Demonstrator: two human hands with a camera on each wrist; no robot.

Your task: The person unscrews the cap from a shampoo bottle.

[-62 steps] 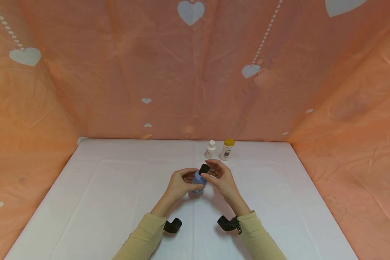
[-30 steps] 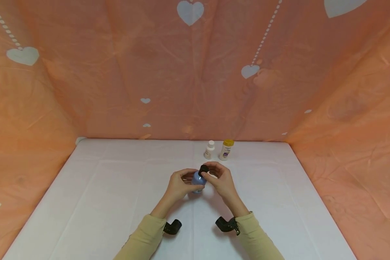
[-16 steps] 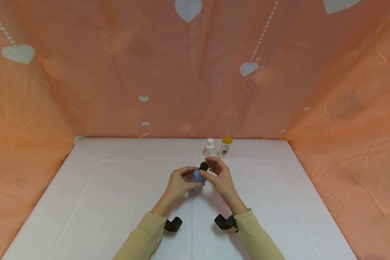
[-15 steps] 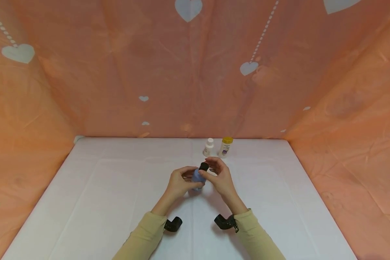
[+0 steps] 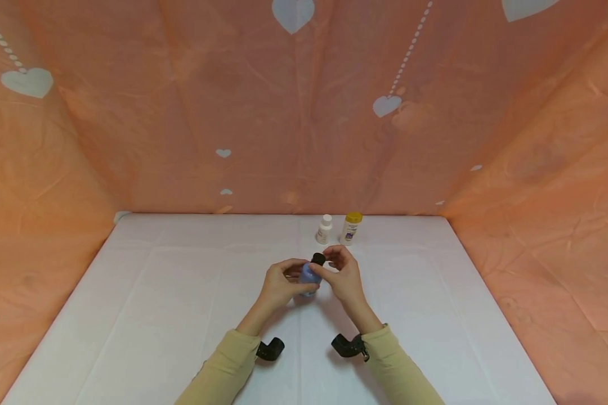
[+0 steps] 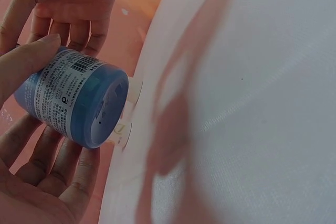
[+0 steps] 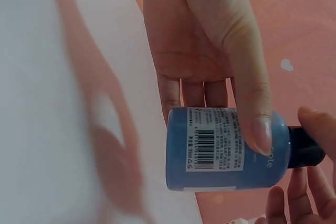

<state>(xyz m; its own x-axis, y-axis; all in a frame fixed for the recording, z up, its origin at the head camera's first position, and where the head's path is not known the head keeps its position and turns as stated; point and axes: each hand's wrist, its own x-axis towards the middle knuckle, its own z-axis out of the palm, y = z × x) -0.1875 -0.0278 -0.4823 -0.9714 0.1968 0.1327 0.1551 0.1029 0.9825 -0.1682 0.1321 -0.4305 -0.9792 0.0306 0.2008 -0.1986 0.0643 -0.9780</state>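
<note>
A blue bottle (image 5: 310,274) with a black cap (image 5: 318,259) is held slightly tilted above the table. My left hand (image 5: 280,284) grips its body, the thumb across the printed label (image 7: 218,140) and the fingers on the other side. In the right wrist view, my right hand (image 7: 317,182) has its thumb and fingers about the black cap, thumb on one side and fingers on the other. From the left wrist, the bottle's flat base (image 6: 109,111) faces the table, with a gap beneath; the right hand (image 6: 79,3) hides the cap there.
Behind the hands, a small white bottle (image 5: 324,229) stands beside a white bottle with a yellow cap (image 5: 351,229), near the back edge of the white-covered table (image 5: 182,315). An orange curtain (image 5: 263,112) with pale hearts encloses the back and sides.
The right hand's fingers have shifted around the cap, closing in and then spreading a little. The left hand keeps its grip on the blue bottle. The head view has shifted slightly.
</note>
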